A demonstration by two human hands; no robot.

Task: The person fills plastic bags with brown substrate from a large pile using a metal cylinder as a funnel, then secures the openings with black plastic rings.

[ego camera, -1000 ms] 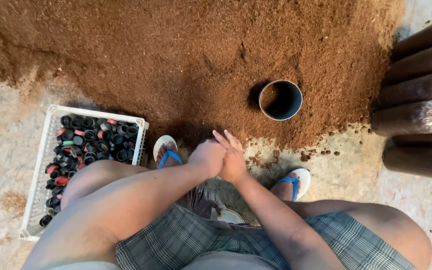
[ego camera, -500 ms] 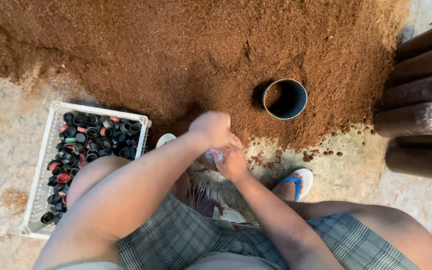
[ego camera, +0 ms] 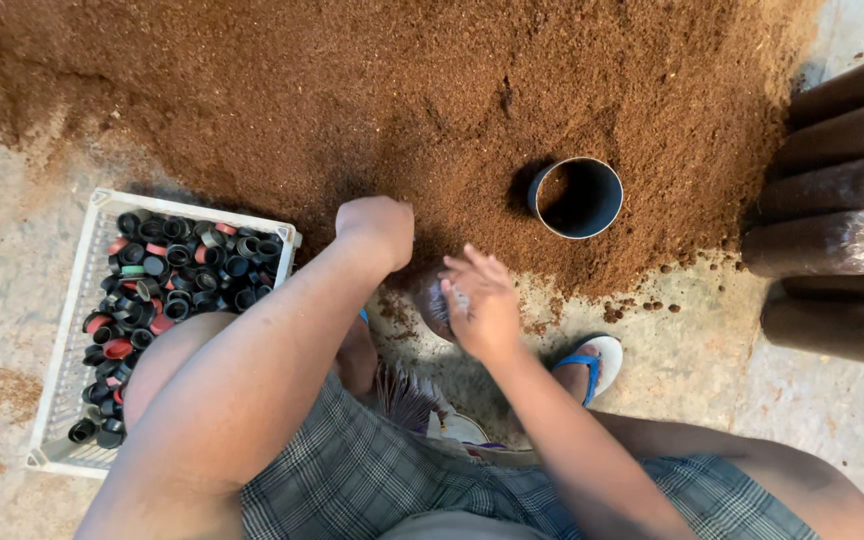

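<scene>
A big heap of brown sawdust point(ego camera: 382, 90) covers the floor ahead of me. My left hand point(ego camera: 377, 228) is closed in a fist at the heap's near edge, knuckles up; what it holds is hidden. My right hand point(ego camera: 482, 300) is just right of it, fingers partly spread, gripping the top of a small clear plastic bag point(ego camera: 435, 303) that has brown material in it. The bag rests on the concrete between my feet, at the edge of the heap. The two hands are apart.
A white plastic crate point(ego camera: 64, 345) of black and red caps point(ego camera: 172, 280) stands at my left knee. A short grey tube point(ego camera: 577, 197) stands in the sawdust to the right. Several packed brown bags point(ego camera: 832, 240) lie stacked at the right edge. My sandalled foot point(ego camera: 592, 360) is below them.
My left hand has moved up and left from between my feet to the heap's edge. The right hand has separated from it, and the plastic bag now shows.
</scene>
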